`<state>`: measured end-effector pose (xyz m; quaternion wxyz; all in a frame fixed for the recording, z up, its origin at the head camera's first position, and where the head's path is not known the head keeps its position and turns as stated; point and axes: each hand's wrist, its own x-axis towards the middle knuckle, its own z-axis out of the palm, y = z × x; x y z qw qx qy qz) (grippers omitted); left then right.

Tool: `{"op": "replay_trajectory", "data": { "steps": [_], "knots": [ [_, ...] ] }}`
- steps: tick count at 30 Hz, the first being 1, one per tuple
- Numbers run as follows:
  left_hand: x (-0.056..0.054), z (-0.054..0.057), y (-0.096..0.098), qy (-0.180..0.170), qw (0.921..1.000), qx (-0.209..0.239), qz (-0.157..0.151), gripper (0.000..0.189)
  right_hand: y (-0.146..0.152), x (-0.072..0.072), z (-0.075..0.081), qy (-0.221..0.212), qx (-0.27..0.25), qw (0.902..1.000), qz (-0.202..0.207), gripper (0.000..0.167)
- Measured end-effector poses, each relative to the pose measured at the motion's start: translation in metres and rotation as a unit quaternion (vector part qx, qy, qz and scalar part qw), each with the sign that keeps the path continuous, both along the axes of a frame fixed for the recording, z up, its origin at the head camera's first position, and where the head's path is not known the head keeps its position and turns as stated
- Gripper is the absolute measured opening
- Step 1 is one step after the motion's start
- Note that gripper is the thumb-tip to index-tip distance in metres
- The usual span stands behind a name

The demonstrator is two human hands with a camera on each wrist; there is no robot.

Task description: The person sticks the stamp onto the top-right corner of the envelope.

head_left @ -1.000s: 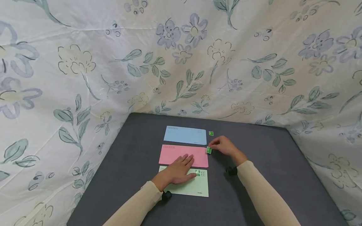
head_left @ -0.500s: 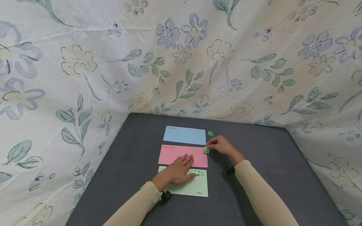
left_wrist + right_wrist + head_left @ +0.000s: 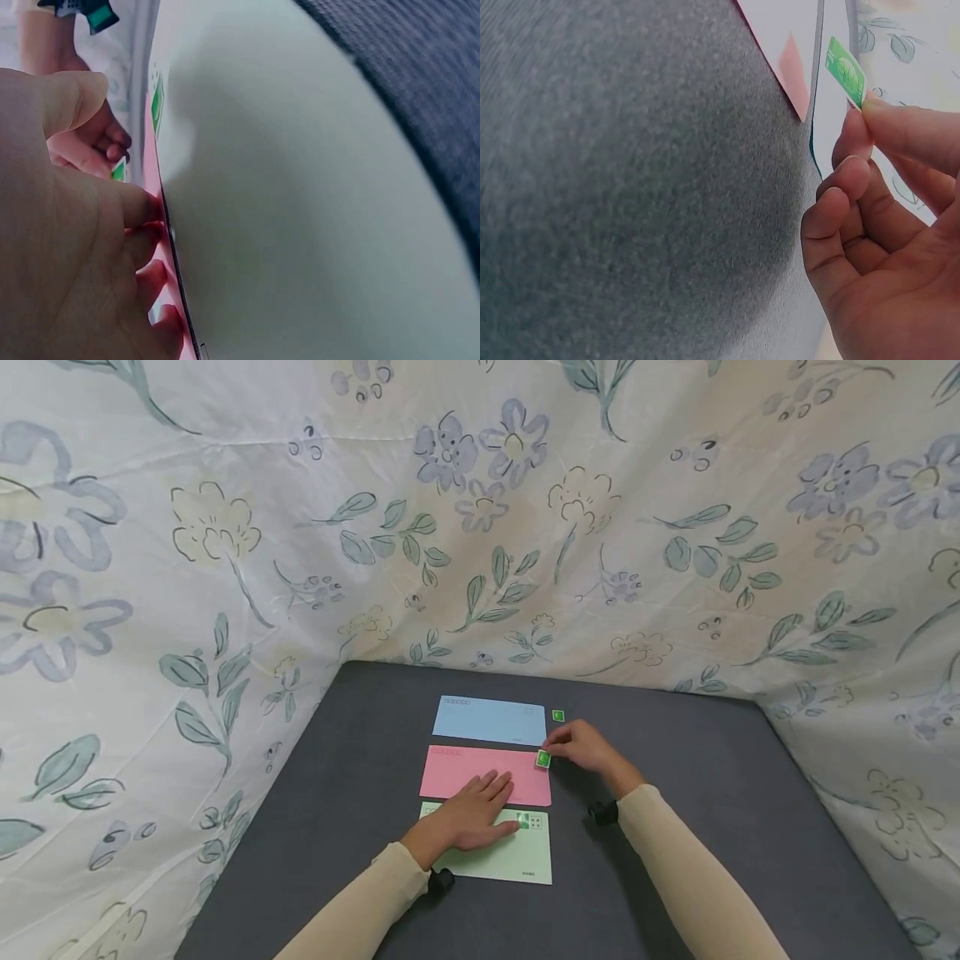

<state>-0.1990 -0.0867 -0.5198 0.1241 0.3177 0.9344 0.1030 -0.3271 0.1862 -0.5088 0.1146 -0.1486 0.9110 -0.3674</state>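
Between thumb and index finger, my right hand point(image 3: 587, 747) pinches a small green stamp point(image 3: 846, 73) by its edge. In the head view that stamp lies over the right end of the pink envelope point(image 3: 450, 771), near its upper corner; the right wrist view shows it raised off the paper. My left hand point(image 3: 474, 816) reaches across the pale green envelope point(image 3: 498, 864), its fingers spread and resting on the pink one. Near the green envelope's upper right, another green stamp point(image 3: 523, 820) is on the paper, by the left thumb.
Behind the pink envelope lies a blue envelope point(image 3: 487, 718). A loose green stamp point(image 3: 558, 716) sits on the dark grey table point(image 3: 675, 760) just right of it. A floral cloth point(image 3: 480, 568) hangs around the back and sides.
My right hand has moved slightly left, bringing the pinched stamp from the pink envelope's right edge to over its upper right corner. The left hand has stayed in place.
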Motion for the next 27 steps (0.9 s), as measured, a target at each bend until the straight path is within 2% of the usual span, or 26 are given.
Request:
{"op": "replay_trajectory", "data": {
  "steps": [8, 27],
  "knots": [
    [-0.002, -0.003, 0.001, 0.0, 1.0, -0.008, 0.002, 0.08, -0.006, -0.003, -0.001, 0.002, -0.006, 0.9998, 0.018, 0.012],
    [-0.003, -0.001, 0.0, 0.001, 0.9999, -0.011, 0.0, 0.08, -0.015, -0.009, -0.003, 0.005, -0.018, 0.9991, 0.037, 0.01]
  ]
}}
